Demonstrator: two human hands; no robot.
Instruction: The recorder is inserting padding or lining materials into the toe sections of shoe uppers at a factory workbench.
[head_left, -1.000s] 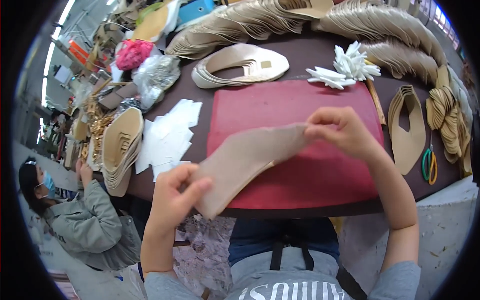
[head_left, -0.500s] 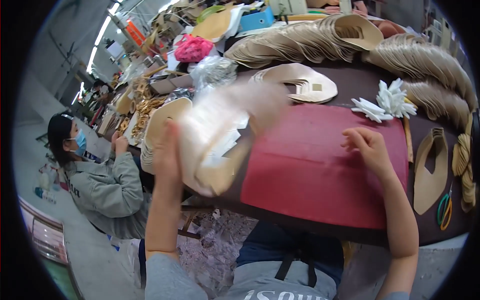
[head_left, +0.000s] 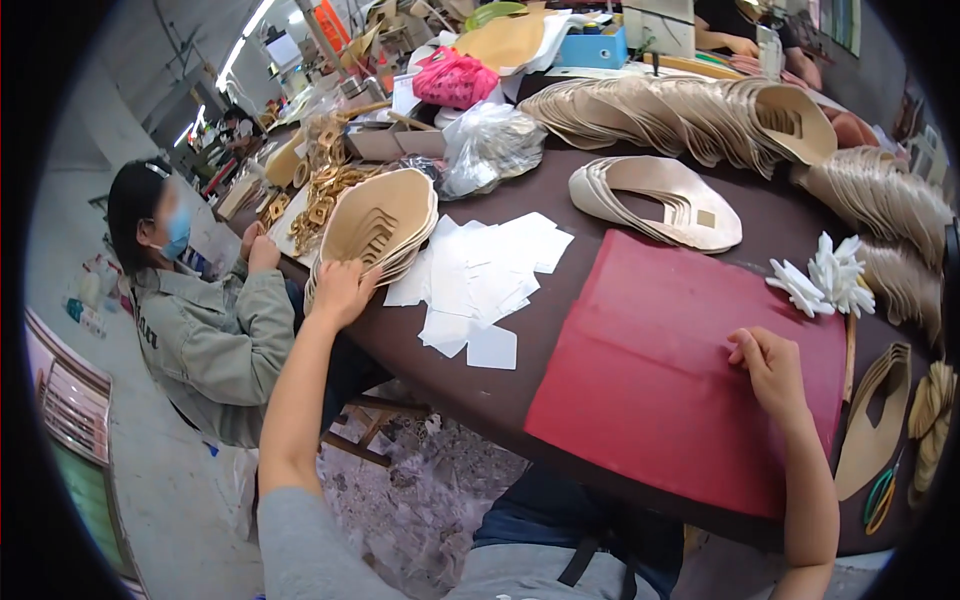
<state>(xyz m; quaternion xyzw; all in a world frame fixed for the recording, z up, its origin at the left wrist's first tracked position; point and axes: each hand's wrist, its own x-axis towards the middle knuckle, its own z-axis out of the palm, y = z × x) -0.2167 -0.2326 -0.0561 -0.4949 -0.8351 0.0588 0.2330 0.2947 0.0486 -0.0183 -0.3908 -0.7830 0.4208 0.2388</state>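
At the table's left edge, my left hand [head_left: 345,292] has its fingers curled over the near rim of a stack of beige shoe uppers [head_left: 385,205], nested one in another with their openings showing. Over a red mat [head_left: 650,350], my right hand [head_left: 772,370] is held with fingers curled in; nothing shows in it. Beyond the mat lies a smaller pile of shiny beige shoe uppers [head_left: 715,215]. Loose white paper pieces [head_left: 475,275] are spread between the left stack and the mat.
Long rows of beige uppers [head_left: 660,110] line the table's far side. White strips [head_left: 835,275] lie by the mat's far right corner. Scissors [head_left: 880,495] and more uppers [head_left: 875,425] are at right. A co-worker [head_left: 205,310] sits at left; clear plastic bags [head_left: 490,145] lie beyond the papers.
A blurred beige upper that hung over the white papers beside my left hand is now at the left stack. The papers are uncovered. The whole view has shifted; my right hand stays curled over the mat.
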